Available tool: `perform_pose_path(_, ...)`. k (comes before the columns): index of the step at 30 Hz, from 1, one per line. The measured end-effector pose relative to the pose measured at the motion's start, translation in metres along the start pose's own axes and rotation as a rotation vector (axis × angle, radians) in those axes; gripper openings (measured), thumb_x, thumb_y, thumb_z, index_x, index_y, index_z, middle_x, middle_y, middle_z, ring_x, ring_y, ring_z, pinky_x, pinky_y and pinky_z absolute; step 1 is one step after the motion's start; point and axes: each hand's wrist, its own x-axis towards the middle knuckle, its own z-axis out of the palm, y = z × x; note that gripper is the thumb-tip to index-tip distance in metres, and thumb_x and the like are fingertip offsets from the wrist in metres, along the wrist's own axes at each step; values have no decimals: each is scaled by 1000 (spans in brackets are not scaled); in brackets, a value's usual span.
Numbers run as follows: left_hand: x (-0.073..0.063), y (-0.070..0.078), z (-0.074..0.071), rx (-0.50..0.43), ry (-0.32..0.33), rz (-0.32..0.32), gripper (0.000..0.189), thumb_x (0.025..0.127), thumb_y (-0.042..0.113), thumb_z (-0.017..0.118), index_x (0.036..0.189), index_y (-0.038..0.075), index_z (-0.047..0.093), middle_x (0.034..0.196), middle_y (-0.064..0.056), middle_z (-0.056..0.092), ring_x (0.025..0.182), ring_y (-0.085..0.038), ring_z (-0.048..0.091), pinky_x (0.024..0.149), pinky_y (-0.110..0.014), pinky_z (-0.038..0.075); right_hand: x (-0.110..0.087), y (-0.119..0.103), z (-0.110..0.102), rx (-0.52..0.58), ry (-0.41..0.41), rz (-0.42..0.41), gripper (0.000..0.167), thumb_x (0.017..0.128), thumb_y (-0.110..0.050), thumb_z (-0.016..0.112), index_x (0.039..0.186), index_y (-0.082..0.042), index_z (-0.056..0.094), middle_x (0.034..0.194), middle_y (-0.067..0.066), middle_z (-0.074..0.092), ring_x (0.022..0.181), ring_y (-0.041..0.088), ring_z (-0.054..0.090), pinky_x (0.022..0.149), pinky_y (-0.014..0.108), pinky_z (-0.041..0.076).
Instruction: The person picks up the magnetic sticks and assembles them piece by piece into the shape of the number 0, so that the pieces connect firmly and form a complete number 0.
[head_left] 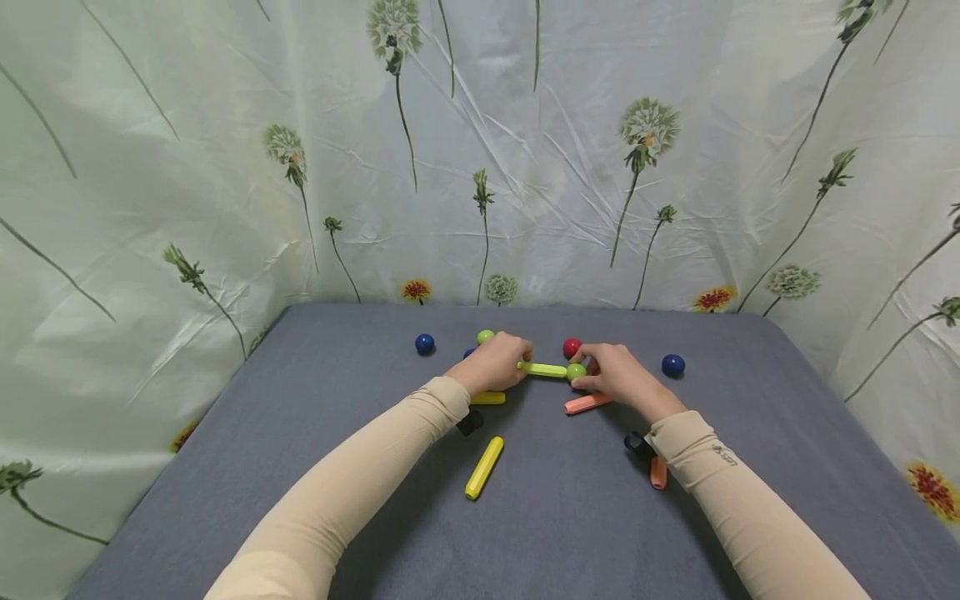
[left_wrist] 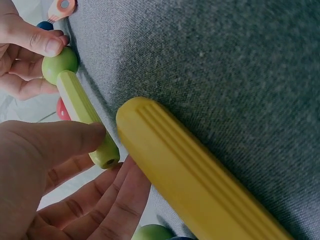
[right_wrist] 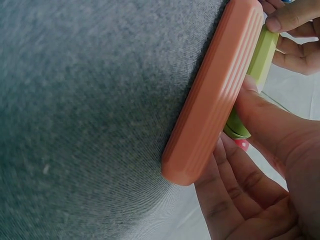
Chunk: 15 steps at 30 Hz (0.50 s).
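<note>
My left hand (head_left: 497, 363) pinches a light-green ridged stick (head_left: 543, 369) near its left end, thumb on one side. In the left wrist view this end of the stick (left_wrist: 106, 157) shows a small hole. My right hand (head_left: 617, 372) holds a green ball (head_left: 576, 372) between thumb and fingers, at the stick's other end. Ball and stick line up end to end. A red ball (head_left: 572, 347) lies just behind the right fingertips. An orange stick (head_left: 587, 404) rests in front of the right hand, and a yellow stick (head_left: 489, 398) lies below the left hand.
Another yellow stick (head_left: 484, 468) lies nearer on the grey cloth-covered table (head_left: 360, 400). A second orange stick (head_left: 658, 472) sits by the right wrist. Blue balls stand at the left (head_left: 424, 343) and right (head_left: 672, 365). Behind the left hand is another green ball (head_left: 486, 336), beside a partly hidden blue one.
</note>
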Motion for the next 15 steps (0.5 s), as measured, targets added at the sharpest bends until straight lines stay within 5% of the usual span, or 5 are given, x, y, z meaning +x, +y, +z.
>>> perform_pose_path(8,-5,-2,-6,-26,-2,0,24,104,16,72,126,6,74,124,-12,76,108,-24,73,93,-38,61,-1,-1,1,15,-12,25,33,98,-18,81,126,-4,73,98,11,72,86,21,64,76,36,53)
perform_pose_path(15,-12,-12,-25,-71,31,8,30,104,19,74,129,3,71,117,-16,75,94,-24,71,85,-40,60,-2,-1,-1,19,-22,48,34,98,-20,81,127,-5,72,103,12,73,90,23,65,78,36,54)
